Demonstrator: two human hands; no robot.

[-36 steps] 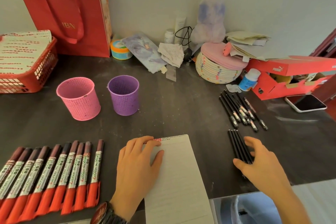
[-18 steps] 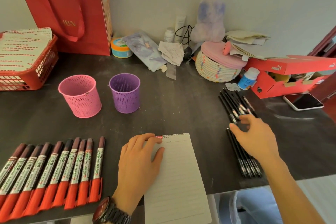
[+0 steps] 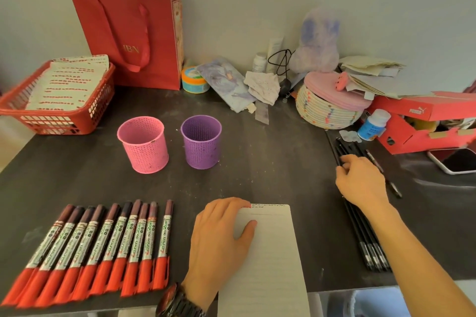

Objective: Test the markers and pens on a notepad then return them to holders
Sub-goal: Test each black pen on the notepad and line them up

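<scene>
Reaching farther than before, the right hand curls over the far black pens at two o'clock; whether it grips one cannot be told. The left hand lies flat on the notepad at six, with red markers at eight and the pink holder and purple holder near eleven.

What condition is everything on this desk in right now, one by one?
Pink holder, upright, empty.
Purple holder, upright, empty.
Red markers, capped, lying in a row.
Notepad, lying flat, page mostly blank.
Left hand, flat on the notepad.
Right hand, fingertips on the far black pens.
Near black pens, lying bundled.
Phone, screen dark.
</scene>
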